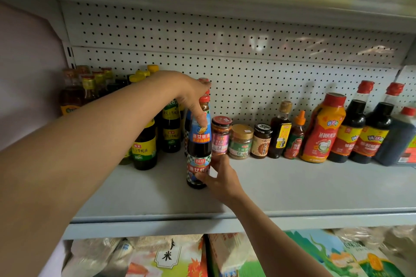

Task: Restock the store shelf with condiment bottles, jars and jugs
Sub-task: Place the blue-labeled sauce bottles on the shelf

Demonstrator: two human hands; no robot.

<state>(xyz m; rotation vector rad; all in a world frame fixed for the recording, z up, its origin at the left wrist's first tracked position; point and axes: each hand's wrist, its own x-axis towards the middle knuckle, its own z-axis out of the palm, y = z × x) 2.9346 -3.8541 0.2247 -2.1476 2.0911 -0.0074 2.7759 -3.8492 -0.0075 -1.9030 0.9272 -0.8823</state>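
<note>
The right hand (pixel 221 179) pinches the lower body of a dark glass sauce bottle with a blue-and-red checked label and a red cap (pixel 199 141), thumb and fingers curled round its base, while the left hand (pixel 192 94) comes down over the top, its fingers wrapped about the neck and shoulder. The bottle stands upright on the grey metal shelf (pixel 292 186), forward of the back row. At its 3 o'clock, just beside it, sits a small glass jar with a black lid and pink label (pixel 220 135); further along that line come a gold-lidded jar of greenish seasoning (pixel 240 141), a dark-lidded brown jar (pixel 261 140), a slim dark bottle with a cork-coloured cap (pixel 280 129), a small red sauce bottle with an orange nozzle (pixel 295 137), a large orange-red plastic bottle (pixel 322 128), and two tall black bottles with red caps (pixel 351 128). At 9 o'clock stand dark bottles with yellow-green labels (pixel 145 148), and at 10 o'clock amber oil bottles (pixel 72 94). Behind rises the white pegboard backing (pixel 247 40). At 6 o'clock, below the shelf edge, lie printed bags (pixel 168 256).
</note>
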